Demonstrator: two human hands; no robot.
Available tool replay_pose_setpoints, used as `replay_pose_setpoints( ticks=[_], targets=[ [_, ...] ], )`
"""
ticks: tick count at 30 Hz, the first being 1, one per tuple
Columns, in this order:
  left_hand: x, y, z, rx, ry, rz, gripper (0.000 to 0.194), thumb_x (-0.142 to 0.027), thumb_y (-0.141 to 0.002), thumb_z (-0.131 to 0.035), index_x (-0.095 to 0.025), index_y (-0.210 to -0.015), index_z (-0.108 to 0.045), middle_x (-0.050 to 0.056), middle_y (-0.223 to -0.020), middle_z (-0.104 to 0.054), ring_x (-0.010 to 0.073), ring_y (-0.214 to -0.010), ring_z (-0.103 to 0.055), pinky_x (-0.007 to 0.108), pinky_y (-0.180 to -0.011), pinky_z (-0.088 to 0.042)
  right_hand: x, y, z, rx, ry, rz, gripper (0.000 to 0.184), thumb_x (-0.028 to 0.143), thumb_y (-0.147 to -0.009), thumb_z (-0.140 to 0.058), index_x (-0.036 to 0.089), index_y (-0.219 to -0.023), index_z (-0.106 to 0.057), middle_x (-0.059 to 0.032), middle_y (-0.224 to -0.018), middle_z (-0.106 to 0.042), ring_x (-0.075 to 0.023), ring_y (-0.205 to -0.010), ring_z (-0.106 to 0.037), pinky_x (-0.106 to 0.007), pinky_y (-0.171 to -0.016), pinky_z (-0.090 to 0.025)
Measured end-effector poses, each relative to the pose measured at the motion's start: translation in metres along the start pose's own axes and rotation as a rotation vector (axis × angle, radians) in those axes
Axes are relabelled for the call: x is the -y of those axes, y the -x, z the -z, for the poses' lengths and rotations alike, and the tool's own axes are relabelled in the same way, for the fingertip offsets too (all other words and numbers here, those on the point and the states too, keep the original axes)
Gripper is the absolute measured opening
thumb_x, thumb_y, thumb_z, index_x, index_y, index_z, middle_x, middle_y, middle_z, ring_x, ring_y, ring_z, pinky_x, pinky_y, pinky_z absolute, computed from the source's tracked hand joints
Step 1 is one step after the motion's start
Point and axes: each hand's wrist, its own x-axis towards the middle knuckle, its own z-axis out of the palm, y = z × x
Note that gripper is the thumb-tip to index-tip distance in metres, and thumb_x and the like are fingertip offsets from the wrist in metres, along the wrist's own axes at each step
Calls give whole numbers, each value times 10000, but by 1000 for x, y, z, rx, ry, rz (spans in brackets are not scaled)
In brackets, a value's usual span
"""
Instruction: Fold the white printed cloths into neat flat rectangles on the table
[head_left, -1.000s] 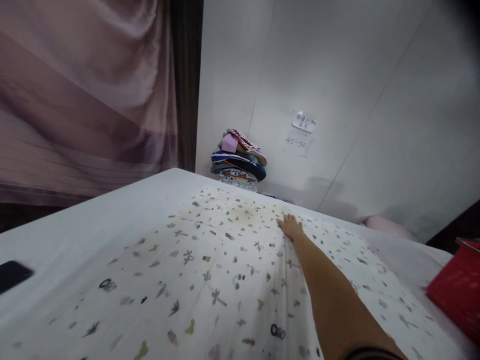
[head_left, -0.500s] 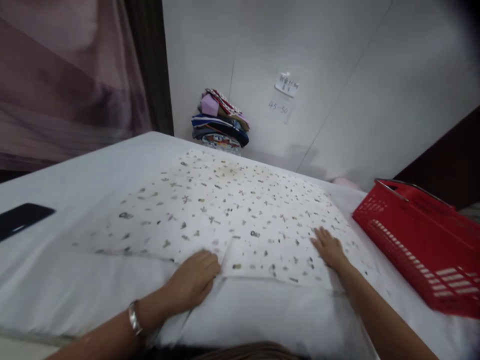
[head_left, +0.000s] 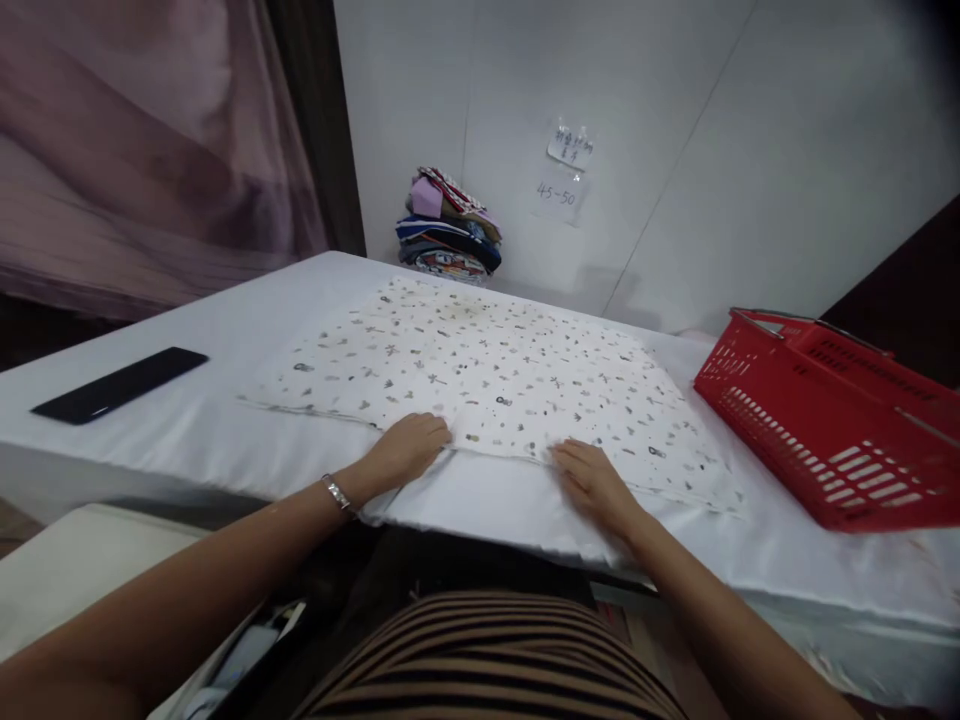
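A white cloth [head_left: 517,360] printed with small scattered motifs lies spread out on the white-covered table. At its near edge, left of the middle, my left hand [head_left: 409,448] is closed on the cloth with its fingers curled; a silver bracelet [head_left: 337,494] is on that wrist. My right hand [head_left: 596,485] rests at the same edge, further right. Its fingers stretch over the border of the cloth, and its thumb is hidden. A faint yellowish stain [head_left: 461,310] shows near the far side of the cloth.
A red plastic basket [head_left: 817,420] stands on the right of the table. The black phone-like slab [head_left: 120,385] lies at the left. Against the wall is a stack of folded clothes [head_left: 450,225], with handwritten paper notes [head_left: 562,170] beside it. A pink curtain [head_left: 142,150] hangs at left.
My right hand has moved left along the near edge, closer to my left hand, which stays at the edge. The view has shifted, showing more of the table front and my striped top.
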Motion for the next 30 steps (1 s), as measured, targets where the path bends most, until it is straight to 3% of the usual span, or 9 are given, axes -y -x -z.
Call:
replay_pose_setpoints(
  ticks=[3,7,11,17,21,25,30],
  targets=[
    [-7,-6,-2,-1,-77,-10,213,-90,-858,-377,-175,-874,-572,46,-863,-588,167,-828,-500,305,-727,-376,20,-7,9,-136,21,260,374,223,-898,-352,204,-1215,-550,-72,-1230,-552,-220,-1123,-461,-361,-987,-364],
    [-17,-19,-7,-14,-138,-41,230,-98,-889,-363,-172,-925,-577,47,-908,-598,174,-861,-498,314,-751,-359,22,-8,19,-111,147,270,326,144,-879,-386,165,-1133,-590,-97,-1132,-581,-231,-1004,-484,-357,-856,-418],
    [-28,-32,-5,-5,-135,-53,222,-77,-879,-385,-171,-905,-585,48,-917,-598,174,-856,-493,317,-764,-346,31,-12,27,-81,193,237,330,110,-877,-369,164,-1108,-597,-113,-1101,-580,-238,-973,-487,-356,-833,-412],
    [-41,-36,8,92,-22,89,224,-93,-875,-408,-171,-839,-614,38,-857,-610,171,-830,-517,294,-714,-359,46,-8,47,-76,172,248,343,106,-857,-324,174,-972,-640,-109,-964,-615,-222,-911,-530,-316,-786,-427],
    [-39,-29,-4,85,7,129,217,-122,-884,-417,-184,-871,-625,31,-876,-612,173,-847,-527,288,-715,-370,32,-4,32,-85,156,272,359,112,-842,-321,187,-964,-650,-103,-969,-625,-213,-884,-536,-309,-774,-420],
    [-35,-24,-20,46,-18,117,216,-164,-905,-406,-193,-910,-621,23,-899,-607,169,-851,-522,287,-719,-372,21,-15,2,-211,174,403,393,70,-812,-359,146,-1121,-591,-121,-1046,-599,-225,-915,-518,-334,-767,-407],
    [-37,-26,-17,75,-21,129,222,-202,-914,-402,-189,-854,-616,12,-876,-604,157,-823,-520,282,-707,-374,49,-47,-16,-254,162,468,396,72,-817,-410,164,-1176,-547,-103,-1041,-586,-219,-906,-514,-320,-745,-404]
  ],
)
